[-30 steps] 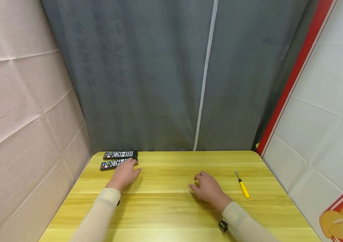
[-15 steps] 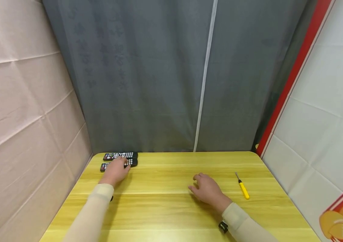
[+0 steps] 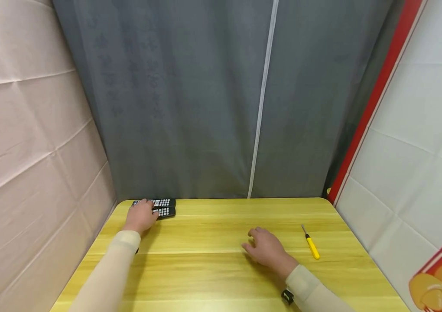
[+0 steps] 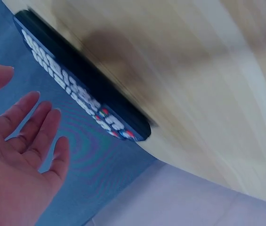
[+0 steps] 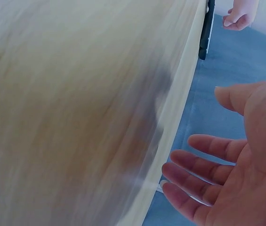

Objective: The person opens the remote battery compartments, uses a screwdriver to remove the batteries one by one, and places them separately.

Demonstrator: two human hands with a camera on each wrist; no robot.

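Two black remote controls lie side by side at the table's back left corner, a far remote (image 3: pixel 165 202) and a near remote (image 3: pixel 166 212). Over their left ends hovers my left hand (image 3: pixel 141 216), hiding part of both. In the left wrist view that hand (image 4: pixel 22 160) has loosely bent, spread fingers with a gap between them and a remote (image 4: pixel 78 77). My right hand (image 3: pixel 267 248) is low over the table right of centre, holding nothing. Its fingers (image 5: pixel 201 146) are spread and relaxed in the right wrist view. To its right lies a yellow-handled screwdriver (image 3: pixel 312 248).
The wooden table (image 3: pixel 205 268) backs onto a grey curtain (image 3: pixel 190 108). A pale cloth wall (image 3: pixel 30 151) borders it on the left, and a white panel with red trim (image 3: pixel 408 151) on the right.
My left hand has moved left across the remotes, uncovering their right ends and covering their left ends. My right hand and the screwdriver have stayed in place.
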